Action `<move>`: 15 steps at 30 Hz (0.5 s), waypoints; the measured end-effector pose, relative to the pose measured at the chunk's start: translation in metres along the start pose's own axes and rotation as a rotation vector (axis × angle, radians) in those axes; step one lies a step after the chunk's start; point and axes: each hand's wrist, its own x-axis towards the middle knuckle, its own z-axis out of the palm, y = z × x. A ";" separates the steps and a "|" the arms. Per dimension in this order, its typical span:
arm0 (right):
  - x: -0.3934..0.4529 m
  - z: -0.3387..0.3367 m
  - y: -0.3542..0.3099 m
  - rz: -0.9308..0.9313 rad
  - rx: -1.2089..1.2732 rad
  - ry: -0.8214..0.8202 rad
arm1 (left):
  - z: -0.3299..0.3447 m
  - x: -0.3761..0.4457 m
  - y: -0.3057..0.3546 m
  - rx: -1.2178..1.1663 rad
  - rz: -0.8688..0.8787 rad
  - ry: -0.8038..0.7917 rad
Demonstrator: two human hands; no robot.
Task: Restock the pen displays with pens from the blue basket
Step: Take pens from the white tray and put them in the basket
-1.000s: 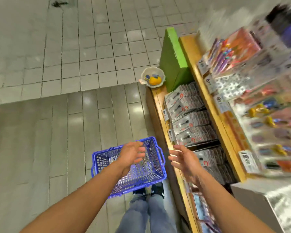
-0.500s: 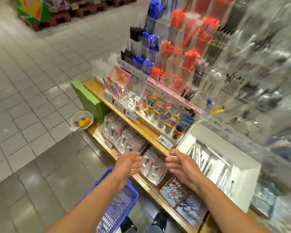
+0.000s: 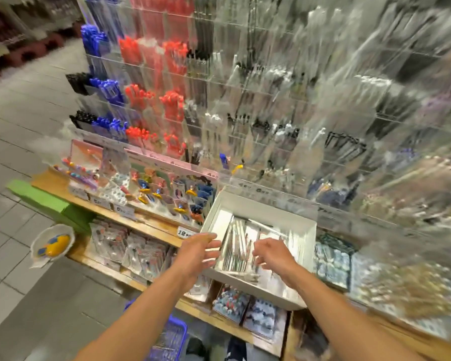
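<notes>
Both hands hold nothing — the left hand (image 3: 197, 252) has its fingers spread loosely at the near left corner of a white box (image 3: 264, 207) of packaged pens, the right hand (image 3: 272, 255) has fingers loosely curled over the box. Behind stands the pen display (image 3: 219, 100) — blurred racks of blue, red and black pens. The blue basket (image 3: 171, 340) sits on the floor below the left forearm, beside the wooden shelves (image 3: 151, 227).

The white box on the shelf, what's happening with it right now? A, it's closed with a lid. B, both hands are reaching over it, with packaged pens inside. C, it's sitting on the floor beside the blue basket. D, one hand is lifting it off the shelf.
B: the left hand and right hand hover with loosely spread fingers over the open white box, which holds packaged pens.
</notes>
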 end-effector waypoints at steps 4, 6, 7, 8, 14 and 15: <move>0.017 0.002 0.021 -0.021 -0.416 -0.051 | 0.014 0.014 0.007 0.070 -0.024 -0.044; 0.025 0.009 0.032 -0.039 -0.623 -0.119 | 0.017 0.024 0.009 0.120 -0.022 -0.066; 0.028 0.014 0.037 -0.040 -0.716 -0.148 | 0.018 0.029 0.010 0.139 -0.026 -0.077; 0.030 0.020 0.041 -0.035 -0.786 -0.167 | 0.019 0.034 0.011 0.157 -0.034 -0.089; 0.043 0.034 0.050 -0.009 -0.902 -0.172 | 0.018 0.063 0.012 0.233 -0.085 -0.138; 0.043 0.034 0.050 0.004 -0.890 -0.179 | 0.018 0.067 0.012 0.246 -0.091 -0.148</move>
